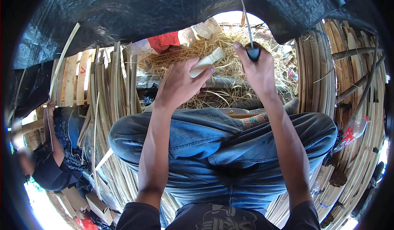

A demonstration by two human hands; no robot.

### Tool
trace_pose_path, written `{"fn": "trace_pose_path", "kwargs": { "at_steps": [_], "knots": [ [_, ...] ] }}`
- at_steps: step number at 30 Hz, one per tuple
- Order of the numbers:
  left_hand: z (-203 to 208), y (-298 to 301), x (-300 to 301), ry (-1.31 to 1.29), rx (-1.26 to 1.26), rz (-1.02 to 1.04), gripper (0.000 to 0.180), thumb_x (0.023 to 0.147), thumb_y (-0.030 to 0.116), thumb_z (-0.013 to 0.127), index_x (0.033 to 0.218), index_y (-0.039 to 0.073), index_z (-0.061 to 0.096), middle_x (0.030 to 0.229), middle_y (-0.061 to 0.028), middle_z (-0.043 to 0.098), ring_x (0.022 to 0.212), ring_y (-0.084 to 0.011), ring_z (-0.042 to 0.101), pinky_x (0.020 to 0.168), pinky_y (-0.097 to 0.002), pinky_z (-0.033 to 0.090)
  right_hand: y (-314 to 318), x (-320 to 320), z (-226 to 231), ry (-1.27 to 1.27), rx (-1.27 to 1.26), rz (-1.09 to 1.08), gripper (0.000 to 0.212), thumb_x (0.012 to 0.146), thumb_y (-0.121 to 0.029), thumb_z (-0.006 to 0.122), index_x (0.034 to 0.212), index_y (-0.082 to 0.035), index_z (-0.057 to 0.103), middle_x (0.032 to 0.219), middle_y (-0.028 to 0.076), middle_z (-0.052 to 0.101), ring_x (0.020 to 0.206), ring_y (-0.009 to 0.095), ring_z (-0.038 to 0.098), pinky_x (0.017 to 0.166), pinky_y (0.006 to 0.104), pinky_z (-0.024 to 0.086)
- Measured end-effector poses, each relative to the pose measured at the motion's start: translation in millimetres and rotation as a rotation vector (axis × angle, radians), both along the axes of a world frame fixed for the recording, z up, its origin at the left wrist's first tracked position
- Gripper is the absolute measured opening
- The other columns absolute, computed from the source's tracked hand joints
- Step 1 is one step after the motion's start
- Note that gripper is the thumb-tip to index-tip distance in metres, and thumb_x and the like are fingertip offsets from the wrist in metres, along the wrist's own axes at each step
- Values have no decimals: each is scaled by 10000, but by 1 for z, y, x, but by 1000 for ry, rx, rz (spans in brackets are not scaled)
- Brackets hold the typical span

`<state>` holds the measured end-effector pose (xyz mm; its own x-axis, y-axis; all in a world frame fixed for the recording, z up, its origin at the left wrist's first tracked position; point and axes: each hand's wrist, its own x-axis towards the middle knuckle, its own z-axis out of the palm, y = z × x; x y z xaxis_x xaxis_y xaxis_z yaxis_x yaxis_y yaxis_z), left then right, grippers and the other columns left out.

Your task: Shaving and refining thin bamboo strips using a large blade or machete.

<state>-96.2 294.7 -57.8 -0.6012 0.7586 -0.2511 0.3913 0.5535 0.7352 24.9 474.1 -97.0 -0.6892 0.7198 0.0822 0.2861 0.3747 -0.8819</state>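
Co-worker (49, 156): sits at far left among bamboo slats (102, 90)
Left hand (180, 84): closed around a short pale bamboo piece (206, 62), above the knees
Right hand (256, 68): grips a dark knife handle (253, 51), blade up
Progress: shavings heap (230, 45) lies ahead; piece seems not yet split

Both arms reach forward, left hand (180, 82) and right hand (256, 68) curled shut, gripping.
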Motion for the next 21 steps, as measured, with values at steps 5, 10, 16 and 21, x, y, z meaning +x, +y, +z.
{"fn": "trace_pose_path", "kwargs": {
  "at_steps": [5,10,16,21],
  "knots": [
    [-1,2,-1,-3,-45,-14,471,943,469,687,958,-1,698,681,-123,711,653,-216,737,692,-369,555,0,-51,3,150,-65,-92,457,935,-402,722,714,-8,656,521,49,599,456,171,565,495,341,471],
    [-2,2,5,135,-28,-46,421,891,422,737,909,3,706,703,-177,697,690,-313,722,695,-428,542,-17,-94,15,277,-266,-193,467,917,-422,736,744,5,659,598,70,660,530,181,677,537,306,535],
    [-10,6,6,169,-72,25,387,839,416,757,925,40,732,780,-193,716,758,-360,721,740,-478,548,-17,-104,5,283,-138,-244,456,924,-357,745,684,16,638,526,80,602,473,167,633,485,312,505],
    [-15,4,6,272,-80,52,282,791,325,717,831,46,707,819,-193,720,793,-385,710,772,-490,548,-25,-103,17,209,34,-313,401,884,-379,749,804,11,699,639,165,692,638,347,711,658,413,550]
  ]
}}
